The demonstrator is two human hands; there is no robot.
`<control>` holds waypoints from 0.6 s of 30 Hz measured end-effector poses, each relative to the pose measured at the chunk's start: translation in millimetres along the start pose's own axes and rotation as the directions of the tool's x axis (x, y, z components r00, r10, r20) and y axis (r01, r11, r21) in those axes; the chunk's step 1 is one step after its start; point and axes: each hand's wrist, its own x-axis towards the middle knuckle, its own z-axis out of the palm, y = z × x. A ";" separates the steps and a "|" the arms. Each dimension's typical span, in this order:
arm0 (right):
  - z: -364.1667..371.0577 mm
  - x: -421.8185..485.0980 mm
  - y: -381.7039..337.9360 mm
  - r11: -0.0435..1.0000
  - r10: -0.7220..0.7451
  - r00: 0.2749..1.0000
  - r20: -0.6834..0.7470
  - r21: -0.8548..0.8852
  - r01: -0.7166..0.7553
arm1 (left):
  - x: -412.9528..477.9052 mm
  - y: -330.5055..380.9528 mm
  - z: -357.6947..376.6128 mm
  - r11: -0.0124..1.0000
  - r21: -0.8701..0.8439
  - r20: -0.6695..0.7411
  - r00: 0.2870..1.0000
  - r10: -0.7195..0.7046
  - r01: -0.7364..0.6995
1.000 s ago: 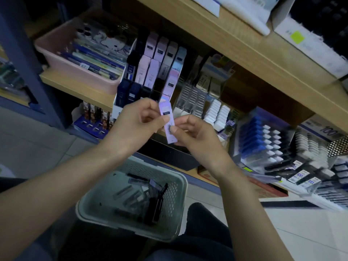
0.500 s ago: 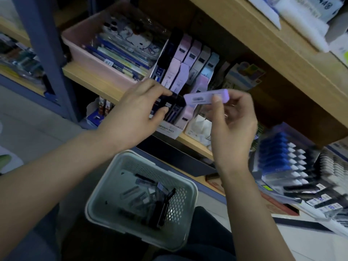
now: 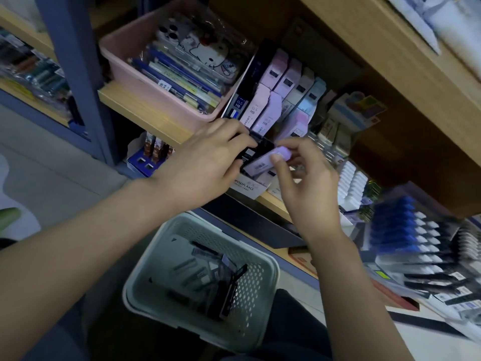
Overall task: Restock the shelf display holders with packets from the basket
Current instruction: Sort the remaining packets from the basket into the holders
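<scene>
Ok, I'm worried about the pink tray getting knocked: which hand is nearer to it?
Left. The left hand pinches dark packets just below and right of the pink tray, near its corner. The right hand, holding the purple packet, is farther right.

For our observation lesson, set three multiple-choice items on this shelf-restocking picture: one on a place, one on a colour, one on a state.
1. Where is the grey basket? A on the top shelf; B low, in front of the shelves; C inside a pink tray.
2. What colour is the packet that the right hand pinches? A lilac; B green; C orange.
3. What is the left hand doing? A hanging idle; B reaching into the basket; C gripping dark packets at the display holder.

Answers: 1 B, it sits beneath both wrists; 2 A, pale purple shows between thumb and fingers; 3 C, its fingers curl round them.
</scene>
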 end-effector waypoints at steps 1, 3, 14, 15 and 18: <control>3.6 0.8 -0.3 1.000 -0.019 1.000 0.002 -0.013 0.019 | 0.1 -0.3 -0.4 1.000 -0.007 0.000 1.000 0.002 -0.002; 9.8 4.2 -0.5 0.998 -0.033 0.999 0.025 -0.048 0.034 | 0.0 -1.4 -0.3 1.000 -0.009 -0.002 1.000 0.007 -0.007; 0.3 17.0 -7.7 0.998 -0.054 0.944 -0.326 0.016 0.063 | 0.0 -3.9 2.4 1.000 -0.022 -0.022 1.000 0.016 -0.017; 0.1 18.0 -7.2 0.997 -0.058 0.933 -0.356 0.022 0.070 | -0.1 -3.8 2.6 1.000 -0.024 -0.024 1.000 0.014 -0.014; 3.7 20.2 -5.3 0.998 -0.055 0.930 -0.363 0.002 0.059 | -0.2 -3.7 2.9 1.000 -0.026 -0.029 1.000 0.007 -0.008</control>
